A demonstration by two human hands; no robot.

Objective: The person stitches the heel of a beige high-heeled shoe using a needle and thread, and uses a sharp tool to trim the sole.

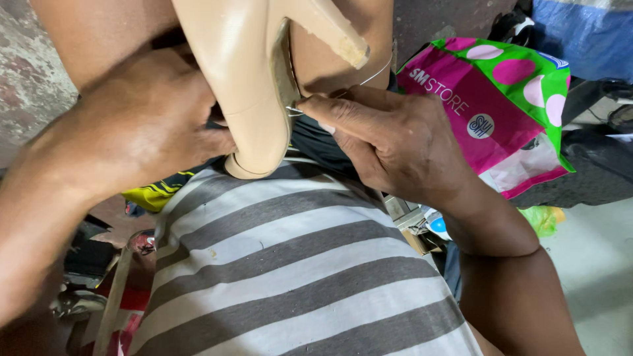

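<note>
A beige high-heeled shoe (pixel 247 72) stands toe-down between my knees, its heel (pixel 333 29) pointing up to the right. My left hand (pixel 148 122) grips the shoe's left side and steadies it against my leg. My right hand (pixel 389 135) pinches a thin needle with pale thread (pixel 376 71) at the seam where the sole meets the upper. The thread loops up toward my right knee. What the left fingers hold behind the shoe is hidden.
My grey-and-white striped shirt (pixel 297 277) fills the lower middle. A pink and green dotted shopping bag (pixel 501 92) lies at the right, with dark bags (pixel 593 165) behind it. Clutter and a strap (pixel 112 296) sit at the lower left, concrete floor (pixel 593 264) at the right.
</note>
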